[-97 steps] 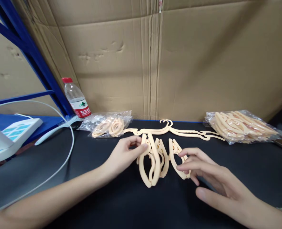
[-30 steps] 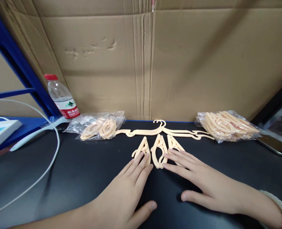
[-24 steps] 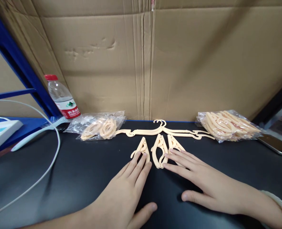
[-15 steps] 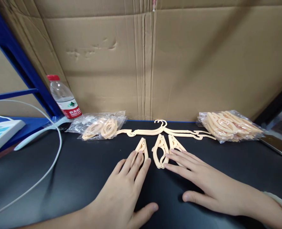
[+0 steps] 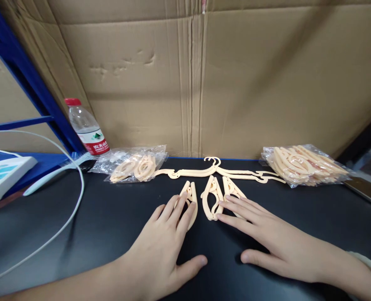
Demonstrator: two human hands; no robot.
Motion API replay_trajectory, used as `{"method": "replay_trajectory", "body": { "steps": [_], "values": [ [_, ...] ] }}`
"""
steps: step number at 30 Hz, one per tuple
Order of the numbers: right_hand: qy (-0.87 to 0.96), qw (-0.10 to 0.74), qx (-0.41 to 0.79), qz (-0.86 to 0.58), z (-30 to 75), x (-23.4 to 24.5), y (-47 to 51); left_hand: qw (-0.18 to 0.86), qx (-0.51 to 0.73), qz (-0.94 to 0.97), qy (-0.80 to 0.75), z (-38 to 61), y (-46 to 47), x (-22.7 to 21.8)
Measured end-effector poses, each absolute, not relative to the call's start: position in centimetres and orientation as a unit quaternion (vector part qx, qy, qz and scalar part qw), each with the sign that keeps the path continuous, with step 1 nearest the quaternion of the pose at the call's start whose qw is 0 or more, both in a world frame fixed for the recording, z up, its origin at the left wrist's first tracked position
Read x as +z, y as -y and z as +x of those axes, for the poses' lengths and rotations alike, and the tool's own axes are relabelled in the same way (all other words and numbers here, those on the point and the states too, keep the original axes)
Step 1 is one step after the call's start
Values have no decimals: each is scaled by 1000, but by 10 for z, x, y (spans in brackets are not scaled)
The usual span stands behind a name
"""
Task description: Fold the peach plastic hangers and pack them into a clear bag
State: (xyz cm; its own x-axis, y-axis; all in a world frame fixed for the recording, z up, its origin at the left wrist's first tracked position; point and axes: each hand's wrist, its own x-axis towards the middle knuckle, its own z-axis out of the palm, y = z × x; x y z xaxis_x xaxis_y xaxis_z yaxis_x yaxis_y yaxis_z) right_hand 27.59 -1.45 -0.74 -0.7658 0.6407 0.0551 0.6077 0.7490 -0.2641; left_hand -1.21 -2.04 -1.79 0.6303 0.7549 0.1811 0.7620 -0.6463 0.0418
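Three cream folding clothes hangers, folded up, lie in a row on the black table [image 5: 110, 217]. Over the left folded hanger [image 5: 194, 209] rests my left hand [image 5: 162, 246], fingers spread and covering part of it. My right hand [image 5: 267, 230] lies flat with fingers apart, its fingertips on the right folded hanger [image 5: 232, 188] and at the edge of the middle folded hanger [image 5: 205, 200]. Behind them, unfolded hangers [image 5: 194, 172] stretch out sideways, their hooks together at the centre. Neither hand grips anything.
Clear bags of folded hangers lie at the back left [image 5: 144, 167] and back right [image 5: 298, 163]. A red-capped water bottle [image 5: 93, 133] stands by the blue frame [image 5: 37, 83]. A white cable [image 5: 78, 200] loops at left, and a phone [image 5: 365, 190] lies far right. Cardboard [image 5: 135, 83] walls the back.
My left fingers have shifted slightly on the left folded hanger, which now shows more of its right side. My right hand stays almost still. The whole view has moved a little.
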Motion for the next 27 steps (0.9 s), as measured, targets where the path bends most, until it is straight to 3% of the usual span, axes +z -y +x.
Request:
{"method": "replay_trajectory", "body": {
  "steps": [12, 19, 23, 27],
  "values": [
    [933, 44, 107, -341, 277, -3, 13, -68, -155, -907, 385, -12, 23, -12],
    [936, 77, 97, -328, 276, -5, 13, -32, -154, -916, 369, -13, 6, -10],
    [928, 153, 71, -332, 281, -9, 6, -47, -174, -911, 372, -14, 3, -12],
    [865, 306, 3, -397, 303, -18, -21, -44, -206, -908, 362, -17, 0, -12]
  ]
}}
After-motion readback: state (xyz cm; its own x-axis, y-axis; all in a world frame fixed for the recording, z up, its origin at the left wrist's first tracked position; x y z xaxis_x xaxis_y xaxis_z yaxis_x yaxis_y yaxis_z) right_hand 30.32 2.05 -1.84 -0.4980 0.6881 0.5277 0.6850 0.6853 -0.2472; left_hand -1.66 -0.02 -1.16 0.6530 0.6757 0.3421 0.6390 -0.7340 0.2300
